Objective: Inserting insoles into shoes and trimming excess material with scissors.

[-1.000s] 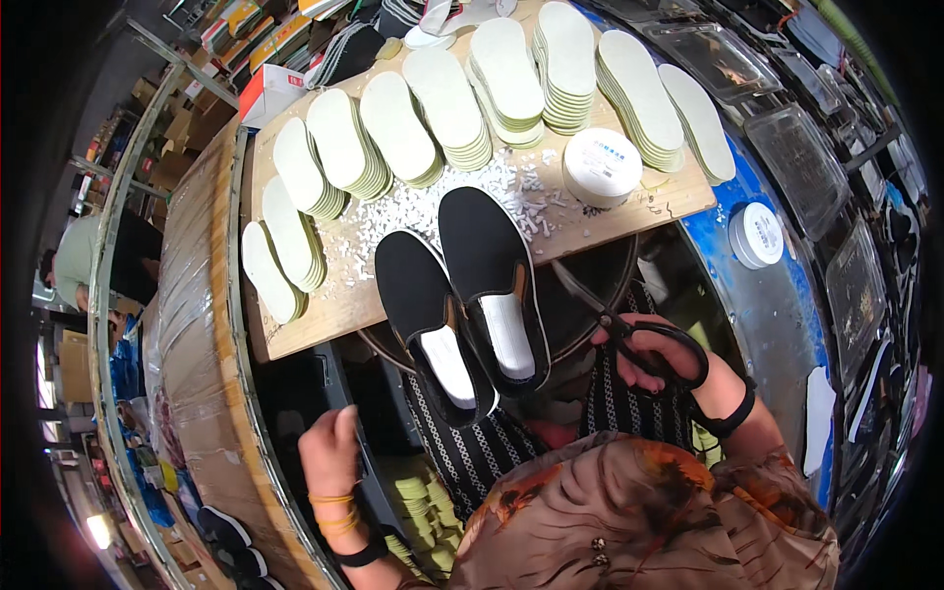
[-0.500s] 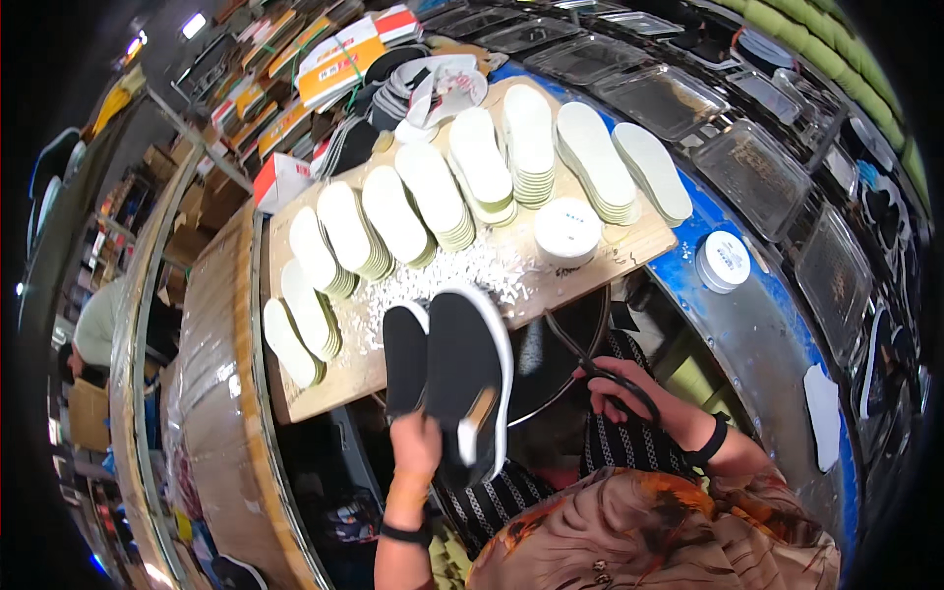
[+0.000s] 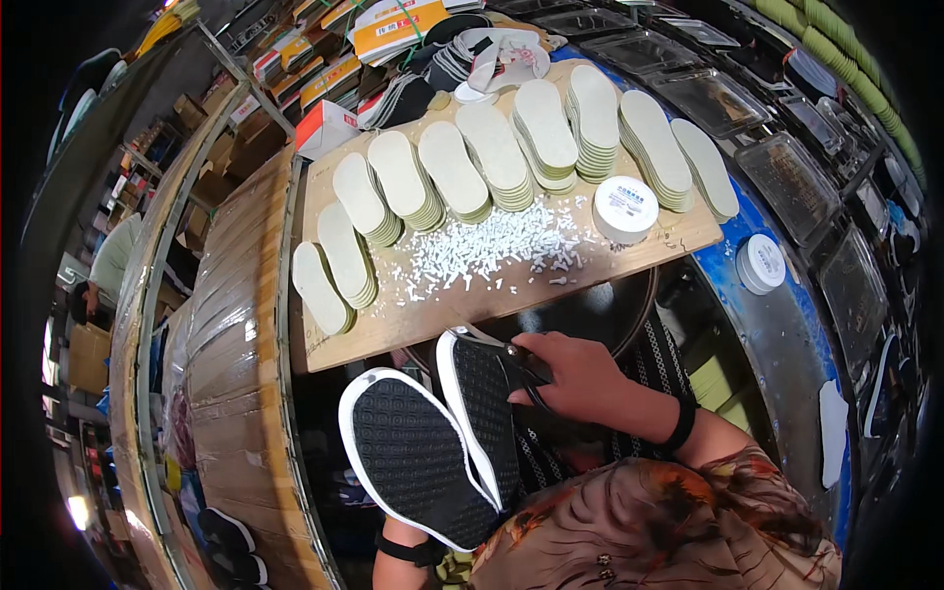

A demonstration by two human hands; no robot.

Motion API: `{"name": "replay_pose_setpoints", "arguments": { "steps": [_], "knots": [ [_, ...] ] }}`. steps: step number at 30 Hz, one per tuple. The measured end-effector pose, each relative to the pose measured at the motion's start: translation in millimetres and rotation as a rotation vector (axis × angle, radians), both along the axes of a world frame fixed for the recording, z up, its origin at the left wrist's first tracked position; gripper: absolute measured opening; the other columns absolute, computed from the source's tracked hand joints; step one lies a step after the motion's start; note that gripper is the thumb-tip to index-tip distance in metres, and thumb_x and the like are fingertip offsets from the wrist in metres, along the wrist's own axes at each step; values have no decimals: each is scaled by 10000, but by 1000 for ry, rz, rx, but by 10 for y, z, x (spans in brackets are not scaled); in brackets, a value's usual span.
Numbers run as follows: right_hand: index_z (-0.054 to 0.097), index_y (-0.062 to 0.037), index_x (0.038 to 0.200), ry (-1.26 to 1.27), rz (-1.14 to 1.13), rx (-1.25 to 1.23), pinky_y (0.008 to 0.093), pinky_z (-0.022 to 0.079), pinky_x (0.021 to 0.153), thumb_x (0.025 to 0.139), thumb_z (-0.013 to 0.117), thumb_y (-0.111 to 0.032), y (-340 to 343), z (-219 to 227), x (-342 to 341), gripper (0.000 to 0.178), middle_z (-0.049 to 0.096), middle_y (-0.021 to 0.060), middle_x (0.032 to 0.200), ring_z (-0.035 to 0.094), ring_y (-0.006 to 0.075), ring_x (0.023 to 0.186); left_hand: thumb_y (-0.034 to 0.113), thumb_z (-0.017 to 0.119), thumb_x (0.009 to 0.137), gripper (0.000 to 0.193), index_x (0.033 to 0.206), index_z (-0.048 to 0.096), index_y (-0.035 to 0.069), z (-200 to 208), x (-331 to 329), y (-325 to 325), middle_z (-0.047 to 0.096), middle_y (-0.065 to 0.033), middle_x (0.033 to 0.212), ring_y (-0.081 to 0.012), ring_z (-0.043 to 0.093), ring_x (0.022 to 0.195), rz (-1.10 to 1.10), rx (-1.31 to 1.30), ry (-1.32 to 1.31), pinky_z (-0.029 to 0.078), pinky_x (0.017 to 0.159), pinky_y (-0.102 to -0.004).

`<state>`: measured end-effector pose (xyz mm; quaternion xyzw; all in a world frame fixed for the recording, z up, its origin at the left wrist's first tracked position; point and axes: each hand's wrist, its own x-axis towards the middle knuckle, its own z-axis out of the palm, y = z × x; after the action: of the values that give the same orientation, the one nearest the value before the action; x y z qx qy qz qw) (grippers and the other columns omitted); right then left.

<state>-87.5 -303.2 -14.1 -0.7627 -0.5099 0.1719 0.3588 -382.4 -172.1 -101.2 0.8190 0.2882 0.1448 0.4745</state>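
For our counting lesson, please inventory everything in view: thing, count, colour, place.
Shoes: two, black soles with white edges, below the board
Scissors: one, dark, in the right hand
Insole piles: about ten, pale, on the board
Scraps: uncountable, white, on the board
Board: one, light wood, centre
Tubs: two, white, board and table
Table: one, blue and grey, right
Flat piece: one, white, far right
Trays: several, clear, right
Boxes: several, mixed colours, upper left
Co-worker: one, pale top, far left
Wristbands: two, black, wrists
Patterned top: one, brown, bottom
Right hand: one, bare, centre
Left forearm: one, bare, bottom; hand hidden by shoes
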Motion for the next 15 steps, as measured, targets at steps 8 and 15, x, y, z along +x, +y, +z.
{"name": "replay_pose_setpoints", "arguments": {
  "steps": [8,15],
  "knots": [
    [519,-71,1077,204,-32,-84,390,471,653,705,677,-403,-62,-276,-6,523,602,135,893,594,345,779,40,609,749,330,1069,557,-16,93,461,33,619,-97,989,-172,578,891,-11,-69,-21,451,792,-279],
    [510,-71,1113,317,23,103,347,465,713,669,729,-369,-336,12,7,577,602,125,913,594,293,840,46,620,735,342,1067,564,-12,154,706,-55,622,-117,993,-186,587,898,-65,-89,-43,450,800,-284]
  ]
}}
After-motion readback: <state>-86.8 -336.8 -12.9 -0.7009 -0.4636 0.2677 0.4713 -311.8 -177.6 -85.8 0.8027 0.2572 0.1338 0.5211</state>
